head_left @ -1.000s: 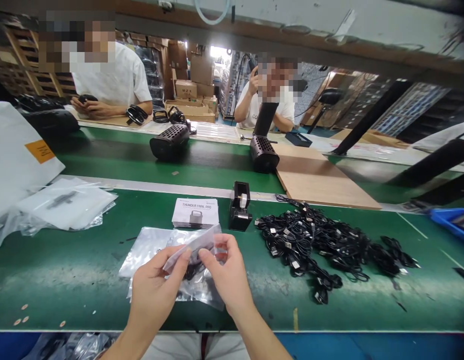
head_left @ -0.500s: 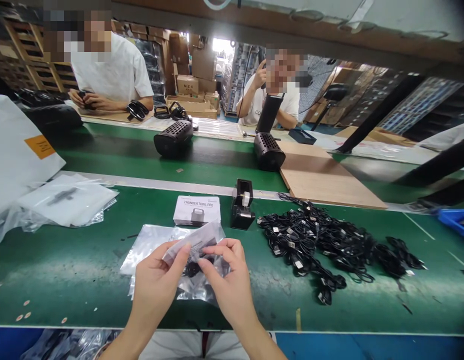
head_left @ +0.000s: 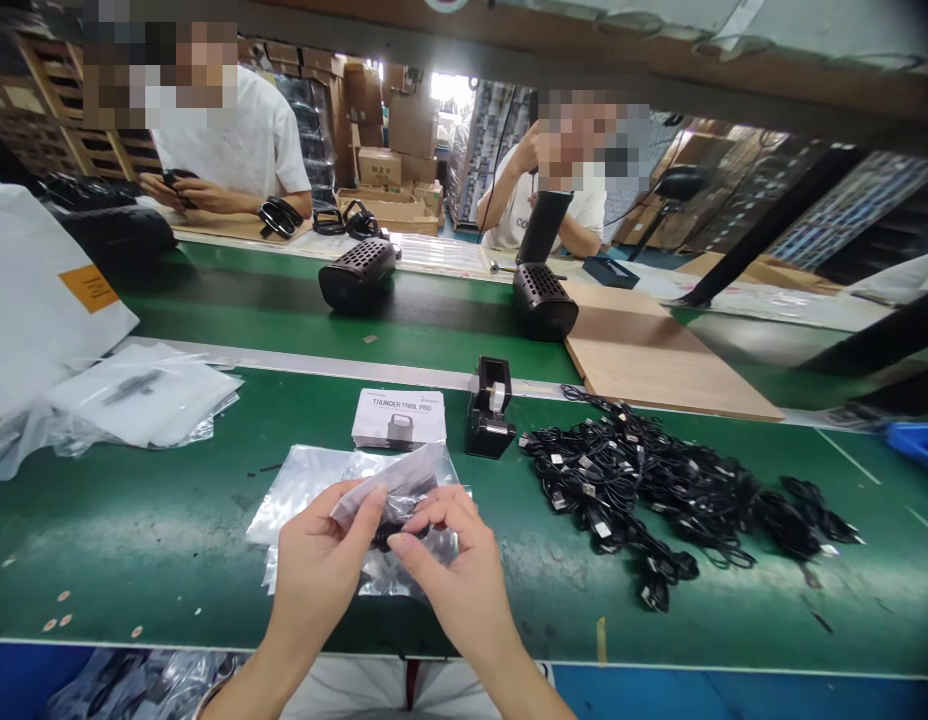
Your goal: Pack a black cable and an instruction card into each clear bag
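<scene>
Between my two hands is a clear plastic bag [head_left: 413, 484] with a printed paper sheet in it and a coiled black cable [head_left: 387, 534] low in it. My left hand [head_left: 318, 560] is closed on the bag's left side, thumb on top. My right hand [head_left: 468, 565] pinches the right side near the cable; its fingertips partly cover the spot. Beneath them, flat clear bags [head_left: 291, 492] lie stacked on the green bench. Just behind sits a stack of white manuals [head_left: 399, 420] printed "Thunder Trail Pro".
A black tape dispenser [head_left: 492, 408] stands right of the manuals, then a heap of black USB cables [head_left: 629, 480]. More plastic bags [head_left: 145, 395] lie left. Beyond, a green belt [head_left: 441, 310] carries black perforated housings [head_left: 359, 272] and a wooden board [head_left: 659, 350]. Two people sit across.
My right thumb and fingers have shifted slightly left and down on the bag near the cable. The left hand keeps its hold. The whole view has shifted a little.
</scene>
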The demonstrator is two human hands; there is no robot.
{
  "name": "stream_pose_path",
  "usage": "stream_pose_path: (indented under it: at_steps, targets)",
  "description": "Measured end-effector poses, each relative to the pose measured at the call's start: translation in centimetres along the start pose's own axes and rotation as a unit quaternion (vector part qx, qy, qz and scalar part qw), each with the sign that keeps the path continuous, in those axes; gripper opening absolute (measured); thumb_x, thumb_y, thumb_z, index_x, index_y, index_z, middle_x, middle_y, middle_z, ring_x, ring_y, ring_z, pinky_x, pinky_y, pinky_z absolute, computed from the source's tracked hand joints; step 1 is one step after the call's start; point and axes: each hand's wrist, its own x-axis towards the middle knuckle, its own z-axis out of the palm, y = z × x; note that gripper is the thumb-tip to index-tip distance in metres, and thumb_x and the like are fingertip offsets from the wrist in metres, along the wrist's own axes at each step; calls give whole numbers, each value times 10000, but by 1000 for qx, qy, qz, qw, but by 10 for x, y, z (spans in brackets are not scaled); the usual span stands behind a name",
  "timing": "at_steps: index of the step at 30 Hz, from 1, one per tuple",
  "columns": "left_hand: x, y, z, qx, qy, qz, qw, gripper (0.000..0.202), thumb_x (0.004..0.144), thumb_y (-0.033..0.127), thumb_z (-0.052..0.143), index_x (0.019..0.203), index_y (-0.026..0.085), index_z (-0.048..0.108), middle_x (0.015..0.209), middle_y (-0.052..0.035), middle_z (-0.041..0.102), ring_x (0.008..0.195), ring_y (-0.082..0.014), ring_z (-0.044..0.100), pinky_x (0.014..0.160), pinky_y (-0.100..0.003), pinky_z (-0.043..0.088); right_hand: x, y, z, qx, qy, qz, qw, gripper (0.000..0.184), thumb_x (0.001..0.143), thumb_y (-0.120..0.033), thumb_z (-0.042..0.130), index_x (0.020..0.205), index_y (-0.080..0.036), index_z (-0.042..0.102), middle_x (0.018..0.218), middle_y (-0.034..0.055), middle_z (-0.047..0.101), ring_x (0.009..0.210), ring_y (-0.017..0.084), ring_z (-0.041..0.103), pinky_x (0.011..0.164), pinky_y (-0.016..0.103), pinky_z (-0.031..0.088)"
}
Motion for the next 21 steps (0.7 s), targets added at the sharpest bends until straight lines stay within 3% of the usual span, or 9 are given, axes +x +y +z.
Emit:
stream_pose_path:
  at_steps: [7, 12, 21]
  targets:
    - [0, 2, 1, -22, 3, -8, 1000, 158, 644, 319, 639, 685, 169, 665, 608, 10, 678, 569, -133, 594, 519, -173, 481, -2, 6, 4, 104, 31, 10, 994, 161, 700, -117, 602, 718, -211, 472, 903, 34, 610, 847, 166, 556, 764, 307, 425]
    - [-1, 0, 2, -24, -3, -20, 1000, 182, 640, 338, 639, 674, 160, 661, 588, 7, 656, 554, -132, 569, 504, -180, 467, -4, 6, 5, 65, 54, 5, 996, 209, 684, -103, 612, 773, -221, 464, 850, 5, 608, 711, 131, 524, 660, 265, 417]
    - [-2, -2, 3, -26, -22, -26, 999, 167, 660, 322, 636, 664, 157, 654, 565, 23, 625, 544, -115, 538, 496, -166, 443, -4, 6, 5, 50, 44, -4, 998, 179, 704, -120, 625, 790, -218, 504, 784, -6, 620, 753, 143, 556, 665, 263, 405]
